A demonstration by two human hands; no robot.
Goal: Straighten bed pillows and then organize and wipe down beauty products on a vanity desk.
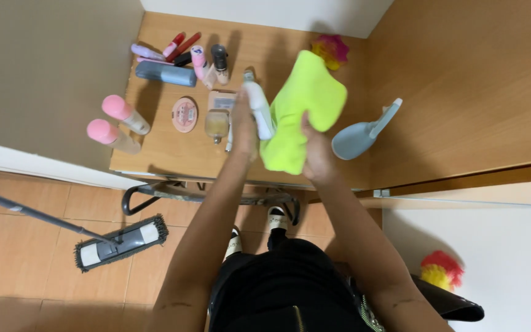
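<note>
Left hand (244,126) has its grip wrapped round a small white plastic bottle (258,110), held upright above the wooden tabletop (155,147). Right hand (318,150) pinches a bright yellow-green microfibre cloth (302,110) against the bottle's right side, fingers closed on the fabric. To wipe well, I judge: keep the bottle steady, turn it inside the cloth, cover cap and base. Pink-capped tubes (118,123), a round pink compact (184,114) and lipsticks (179,46) lie left; a pale blue spray bottle (361,135) lies right. Flat grey mop (121,243) rests on the tiled floor (32,289).

Both arms reach forward, left hand (244,126) and right hand (318,154) closed, side by side
</note>
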